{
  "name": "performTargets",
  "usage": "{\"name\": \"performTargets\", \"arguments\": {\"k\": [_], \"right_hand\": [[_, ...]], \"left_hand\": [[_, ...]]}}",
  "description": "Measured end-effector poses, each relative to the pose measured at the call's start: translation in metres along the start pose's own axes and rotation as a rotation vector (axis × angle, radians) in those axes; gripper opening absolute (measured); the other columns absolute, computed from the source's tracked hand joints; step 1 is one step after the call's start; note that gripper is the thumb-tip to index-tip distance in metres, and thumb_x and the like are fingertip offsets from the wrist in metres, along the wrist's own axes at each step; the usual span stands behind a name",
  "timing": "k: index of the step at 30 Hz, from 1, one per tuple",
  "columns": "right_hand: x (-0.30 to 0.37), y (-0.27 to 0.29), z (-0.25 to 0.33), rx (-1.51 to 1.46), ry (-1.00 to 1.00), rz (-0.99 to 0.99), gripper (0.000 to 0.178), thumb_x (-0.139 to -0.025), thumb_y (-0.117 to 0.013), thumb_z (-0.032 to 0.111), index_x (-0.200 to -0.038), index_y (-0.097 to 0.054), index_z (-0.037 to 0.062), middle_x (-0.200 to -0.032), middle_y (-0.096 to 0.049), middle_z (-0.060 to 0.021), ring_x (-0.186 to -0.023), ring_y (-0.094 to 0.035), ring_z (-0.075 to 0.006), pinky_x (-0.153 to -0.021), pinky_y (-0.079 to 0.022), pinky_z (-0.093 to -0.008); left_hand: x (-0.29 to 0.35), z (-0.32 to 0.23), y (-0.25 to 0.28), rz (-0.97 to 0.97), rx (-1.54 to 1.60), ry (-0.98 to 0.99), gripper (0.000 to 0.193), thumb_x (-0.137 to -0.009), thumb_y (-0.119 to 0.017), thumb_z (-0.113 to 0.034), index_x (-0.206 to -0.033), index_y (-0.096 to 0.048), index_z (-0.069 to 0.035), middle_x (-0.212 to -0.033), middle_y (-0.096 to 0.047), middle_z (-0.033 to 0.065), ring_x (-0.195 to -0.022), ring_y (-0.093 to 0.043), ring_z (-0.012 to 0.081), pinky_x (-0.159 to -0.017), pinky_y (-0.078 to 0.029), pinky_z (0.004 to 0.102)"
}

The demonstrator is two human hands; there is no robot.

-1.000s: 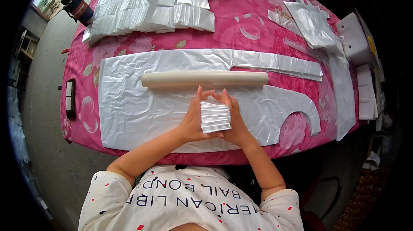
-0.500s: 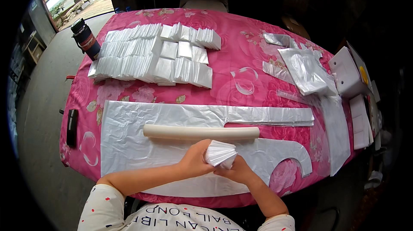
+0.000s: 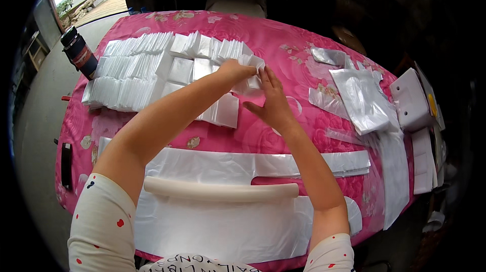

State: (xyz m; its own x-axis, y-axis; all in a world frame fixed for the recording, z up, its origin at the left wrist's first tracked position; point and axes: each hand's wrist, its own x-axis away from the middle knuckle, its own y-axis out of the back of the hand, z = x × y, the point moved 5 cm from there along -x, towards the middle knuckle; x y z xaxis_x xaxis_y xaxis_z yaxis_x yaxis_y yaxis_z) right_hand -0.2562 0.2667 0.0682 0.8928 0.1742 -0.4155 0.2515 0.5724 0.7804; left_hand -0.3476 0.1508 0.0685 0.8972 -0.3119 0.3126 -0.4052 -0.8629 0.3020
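Rows of folded white plastic packets stand on the far left part of the table. At the right end of these rows, my left hand is closed on a small bundle of the folded packets. My right hand is beside the bundle, thumb spread away and fingers stretched out against its right side. Nearer to me lie flat white plastic sheets, cut with curved strap-like ends. Across them rests a cream-coloured roller.
A pink flowered cloth covers the table. Loose clear plastic pieces lie at the right, next to white box-like holders. A dark flask stands at the far left edge, and a black object lies nearer on that side.
Both hands have moved away from me with the fanned bundle, from above the roller to the packet rows. My right hand has loosened and spread its thumb. The view has shifted slightly.
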Motion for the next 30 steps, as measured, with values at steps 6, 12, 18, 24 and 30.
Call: {"name": "performTargets", "arguments": {"k": [6, 12, 18, 24, 30], "right_hand": [[-0.019, -0.044, -0.034, 0.162, -0.029, 0.054, 0.092, -0.072, -0.073, 0.035, -0.136, -0.024, -0.0079, -0.143, -0.022, -0.0247, -0.133, -0.021, -0.0391, -0.110, -0.021, -0.0404], [-0.021, -0.068, -0.059, 0.090, -0.044, 0.168, 0.091, -0.077, -0.064, 0.047, -0.136, -0.023, -0.0095, -0.142, -0.027, -0.0241, -0.135, -0.017, -0.0379, -0.111, -0.015, -0.0394], [-0.029, -0.078, -0.050, 0.059, -0.111, 0.206, 0.093, -0.079, -0.056, 0.055, -0.137, -0.022, -0.0095, -0.141, -0.029, -0.0241, -0.135, -0.017, -0.0375, -0.110, -0.014, -0.0406], [-0.037, -0.089, -0.041, 0.074, -0.135, 0.240, 0.098, -0.078, -0.052, 0.061, -0.137, -0.021, -0.0099, -0.142, -0.026, -0.0250, -0.135, -0.017, -0.0378, -0.110, -0.013, -0.0412], [-0.029, -0.083, -0.036, 0.005, -0.166, 0.122, 0.098, -0.081, -0.053, 0.059, -0.138, -0.015, -0.0109, -0.143, -0.019, -0.0285, -0.136, -0.015, -0.0381, -0.111, -0.014, -0.0395]], "left_hand": [[-0.038, 0.025, -0.003, -0.064, -0.164, 0.028, 0.063, -0.067, -0.071, -0.039, -0.106, -0.057, 0.008, -0.099, -0.062, 0.0184, -0.086, -0.063, 0.0271, -0.069, -0.051, 0.0346], [-0.029, 0.024, 0.001, 0.058, -0.266, 0.148, 0.084, -0.073, -0.063, -0.052, -0.127, -0.041, 0.008, -0.122, -0.050, 0.0244, -0.109, -0.052, 0.0319, -0.084, -0.045, 0.0408], [0.000, 0.014, 0.029, 0.128, -0.118, 0.164, 0.090, -0.079, -0.054, -0.059, -0.139, -0.023, 0.001, -0.144, -0.022, 0.0241, -0.134, -0.020, 0.0383, -0.103, -0.018, 0.0588], [0.008, 0.019, 0.044, 0.040, -0.049, 0.136, 0.090, -0.081, -0.050, -0.059, -0.138, -0.022, 0.004, -0.143, -0.024, 0.0247, -0.133, -0.024, 0.0370, -0.104, -0.021, 0.0533], [0.008, 0.022, 0.070, -0.179, -0.300, -0.249, 0.076, -0.084, -0.054, -0.047, -0.126, -0.037, 0.014, -0.129, -0.042, 0.0300, -0.123, -0.039, 0.0383, -0.098, -0.036, 0.0412]]}}
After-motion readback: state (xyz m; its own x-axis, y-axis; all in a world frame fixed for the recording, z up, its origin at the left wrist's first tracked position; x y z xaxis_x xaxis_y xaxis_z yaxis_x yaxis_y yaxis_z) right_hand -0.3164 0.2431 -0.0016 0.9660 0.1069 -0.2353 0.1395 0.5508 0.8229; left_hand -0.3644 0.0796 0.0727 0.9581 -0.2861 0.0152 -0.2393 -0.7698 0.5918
